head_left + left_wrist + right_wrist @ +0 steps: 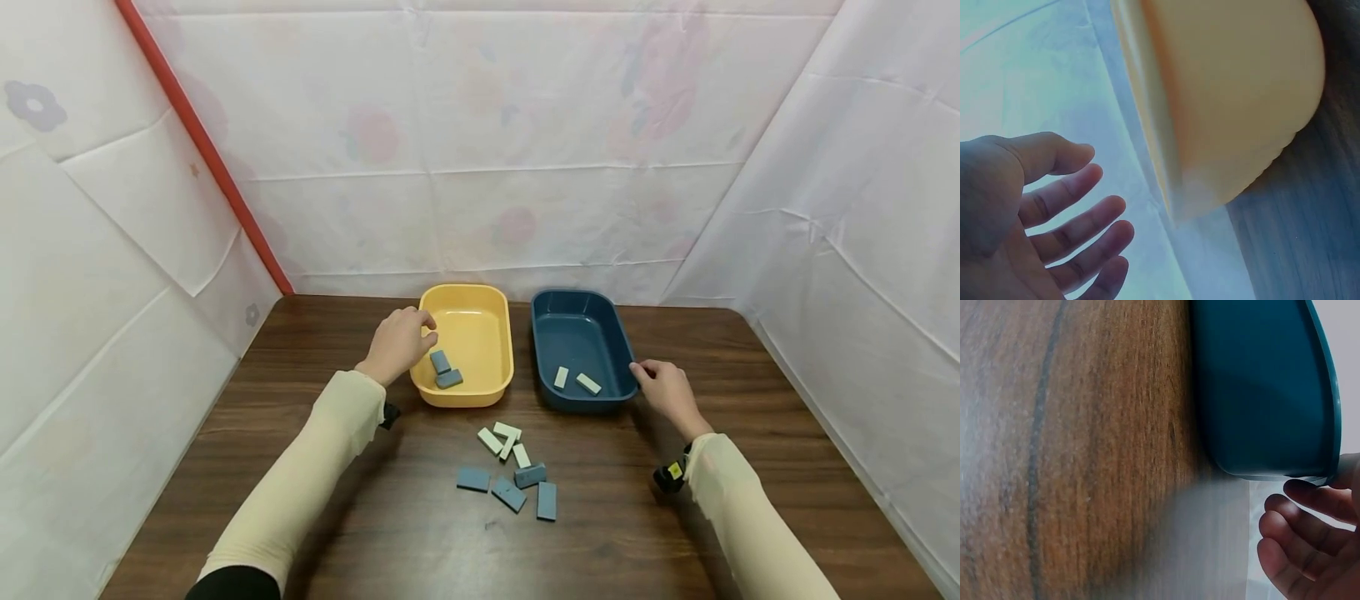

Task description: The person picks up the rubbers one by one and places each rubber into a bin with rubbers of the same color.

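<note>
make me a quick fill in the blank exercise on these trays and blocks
1. The yellow tray contains exactly ____ gray blocks.
2. Exactly ____ cream blocks lie directly on the table.
3. The right hand grips the blue tray, while the left hand is nearer the ____ one.

Missing words: two; four; yellow

Two hands show, one left hand point(400, 343) and one right hand point(667, 392). One yellow tray point(483, 346) lies just under the left hand, and two blue-grey blocks point(449, 379) sit in it near that hand. One blue tray point(573, 337) is at the right hand's grip, holding two pale blocks point(588, 384) left of that grip. Between the two hands, nearer the viewer, lie four more pale pieces point(521, 455) and four more blue-grey pieces point(509, 494).
</note>
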The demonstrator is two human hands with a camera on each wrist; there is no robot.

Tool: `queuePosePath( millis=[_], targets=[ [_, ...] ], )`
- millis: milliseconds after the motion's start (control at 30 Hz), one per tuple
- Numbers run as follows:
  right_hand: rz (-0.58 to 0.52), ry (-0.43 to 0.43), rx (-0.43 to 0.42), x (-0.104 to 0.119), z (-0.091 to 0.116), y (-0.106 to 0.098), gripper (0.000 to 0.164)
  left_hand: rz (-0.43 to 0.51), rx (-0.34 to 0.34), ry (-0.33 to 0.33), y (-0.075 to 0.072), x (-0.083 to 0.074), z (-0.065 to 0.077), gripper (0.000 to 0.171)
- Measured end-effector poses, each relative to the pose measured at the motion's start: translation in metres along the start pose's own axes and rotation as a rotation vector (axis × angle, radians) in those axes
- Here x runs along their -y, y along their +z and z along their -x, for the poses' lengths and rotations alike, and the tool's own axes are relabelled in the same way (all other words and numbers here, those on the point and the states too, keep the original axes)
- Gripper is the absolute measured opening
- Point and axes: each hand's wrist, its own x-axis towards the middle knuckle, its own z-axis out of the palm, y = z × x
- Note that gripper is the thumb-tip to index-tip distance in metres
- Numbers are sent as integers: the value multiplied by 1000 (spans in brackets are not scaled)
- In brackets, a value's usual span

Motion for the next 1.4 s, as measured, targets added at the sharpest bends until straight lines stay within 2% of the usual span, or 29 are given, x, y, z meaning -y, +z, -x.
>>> queuePosePath(
  millis=[167,467,967,1233,1400],
  targets=[
    [-4,-10,-3,0,0,1,47,34,-10,-25,-6,1,6,25],
    [-14,-15,-8,-1,0,2,47,52,8,-106,-6,8,13,40],
    [-13,-26,-3,-3,-1,2,48,98,7,-168,11,20,26,33],
    [-19,-17,-9,-4,-1,2,47,155,24,-184,21,21,35,39],
    [-24,-9,-19,-4,0,1,47,174,-13,-175,24,19,34,37]
  ],
)
